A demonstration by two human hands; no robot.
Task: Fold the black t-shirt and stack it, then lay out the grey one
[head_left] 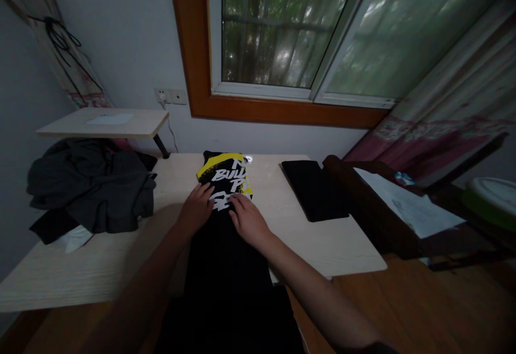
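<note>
A printed black cloth [226, 175] is laid on the table [314, 249], print upward near the far edge. Its sides are covered by the left hand [195, 210] and the right hand [252, 224], palms down — seemingly so it is kept flat; whether cloth is pinched cannot be told. Sideways room is bounded by grey clothes [100, 187] and a black folder [315, 191].

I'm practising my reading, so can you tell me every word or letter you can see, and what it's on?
"N", at the top of the black and yellow cloth; what follows it is unclear.
"BULL", below that on the same cloth.
"P", under that; the rest is unclear.
The lowest white lettering on the cloth is too crumpled to read.
Marks on the shelf paper and the right-hand paper: too small or blurred to read.
</note>
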